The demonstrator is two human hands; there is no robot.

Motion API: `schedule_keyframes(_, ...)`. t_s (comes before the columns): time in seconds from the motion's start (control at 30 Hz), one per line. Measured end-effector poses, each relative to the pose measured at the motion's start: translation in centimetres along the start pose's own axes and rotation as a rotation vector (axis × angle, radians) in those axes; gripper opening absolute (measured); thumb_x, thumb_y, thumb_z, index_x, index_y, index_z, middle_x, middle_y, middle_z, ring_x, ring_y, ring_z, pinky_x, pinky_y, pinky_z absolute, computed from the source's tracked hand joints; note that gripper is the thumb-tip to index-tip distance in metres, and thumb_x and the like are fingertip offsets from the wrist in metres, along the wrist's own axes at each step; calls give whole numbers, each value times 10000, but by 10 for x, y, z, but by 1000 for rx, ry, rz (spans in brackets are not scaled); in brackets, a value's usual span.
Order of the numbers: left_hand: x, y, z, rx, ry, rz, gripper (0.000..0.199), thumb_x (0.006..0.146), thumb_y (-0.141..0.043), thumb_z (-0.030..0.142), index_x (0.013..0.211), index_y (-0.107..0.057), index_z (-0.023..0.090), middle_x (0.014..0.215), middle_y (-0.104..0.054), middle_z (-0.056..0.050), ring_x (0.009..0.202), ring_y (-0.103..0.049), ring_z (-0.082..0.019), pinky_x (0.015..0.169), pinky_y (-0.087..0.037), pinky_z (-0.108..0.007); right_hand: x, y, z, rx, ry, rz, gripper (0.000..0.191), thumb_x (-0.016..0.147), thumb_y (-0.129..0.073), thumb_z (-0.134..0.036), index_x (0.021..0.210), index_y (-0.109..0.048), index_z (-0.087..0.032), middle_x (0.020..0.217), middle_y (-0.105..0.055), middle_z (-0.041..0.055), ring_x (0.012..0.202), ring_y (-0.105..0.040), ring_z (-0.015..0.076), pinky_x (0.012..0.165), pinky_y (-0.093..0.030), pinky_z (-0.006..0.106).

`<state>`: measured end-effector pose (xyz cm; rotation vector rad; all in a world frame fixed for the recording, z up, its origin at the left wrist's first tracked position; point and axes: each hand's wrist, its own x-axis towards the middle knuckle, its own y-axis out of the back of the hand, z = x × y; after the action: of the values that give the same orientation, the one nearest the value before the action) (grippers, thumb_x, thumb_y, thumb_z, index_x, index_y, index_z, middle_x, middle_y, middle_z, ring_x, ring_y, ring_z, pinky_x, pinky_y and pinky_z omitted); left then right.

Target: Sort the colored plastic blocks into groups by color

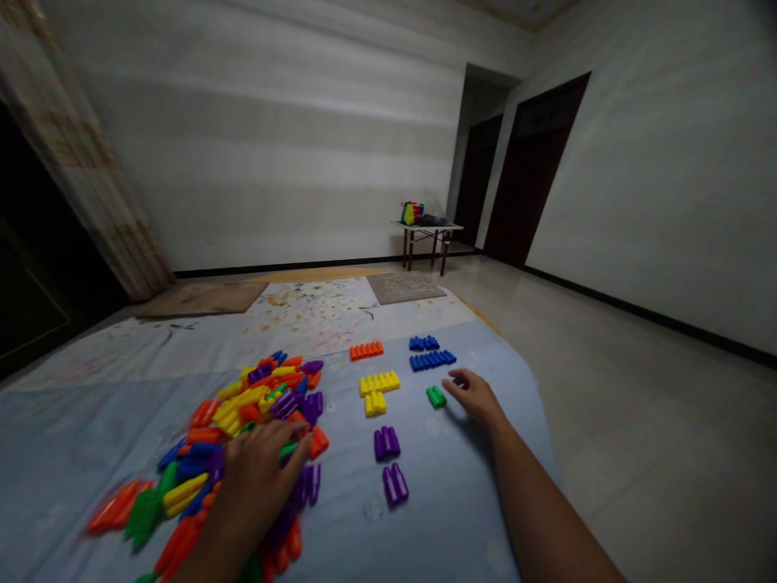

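My left hand [264,465] reaches over a loose pile of plastic bullet-shaped building blocks [243,401] in orange, yellow, green, blue and purple. Its thumb and fingers are apart, and a green block [290,448] shows between them; the fingertips are slightly blurred. On the right, my right hand [473,394] is open just beside a small green block [435,396] on the cloth. Sorted by colour between and beyond the hands are orange blocks [367,351], yellow blocks [380,383], blue blocks [432,360] and purple blocks [387,443].
A pale blue sheet [449,518] covers the near surface, with a floral cloth [316,312] beyond. Two mats, a brown one [206,299] and a grey one [405,287], lie at the far end. A small table [428,227] with bags stands near the doorway. Tiled floor [607,389] lies right.
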<state>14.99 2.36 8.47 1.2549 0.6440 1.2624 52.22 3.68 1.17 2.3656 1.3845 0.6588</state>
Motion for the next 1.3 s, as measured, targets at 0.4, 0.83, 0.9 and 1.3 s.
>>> schedule_keyframes(0.4,-9,5,-33,5,134,69,379,793,-382,490,928,-660,269,1026,-675,-37,1006,-570,-264,909,-329,-456,-6,-16,-6,-239,173,-187,351,684,-597,-348,983,-637,-170,860,-622,59,776,-581,188,740,-452,296)
schedule_keyframes(0.83,-15,31,-54,22,266,125,379,814,-372,467,965,-638,244,1065,-662,-37,1071,-548,-226,933,-351,-389,-1,-13,-1,-161,94,-4,510,705,-542,-506,1055,-608,-142,862,-637,70,679,-562,163,676,-459,292)
schedule_keyframes(0.9,-16,33,-54,20,259,106,374,821,-376,457,972,-634,233,1073,-658,-42,1074,-543,-218,931,-351,-375,2,-10,4,-122,59,74,497,720,-509,-519,1025,-624,-143,850,-647,69,666,-561,162,663,-458,294)
schedule_keyframes(1.3,4,17,-26,139,-19,-252,303,758,-507,307,1029,-633,262,1051,-645,-53,1052,-530,-243,887,-331,-381,9,-10,24,-13,14,158,432,713,-480,-459,958,-648,-146,869,-672,82,761,-608,194,755,-457,334)
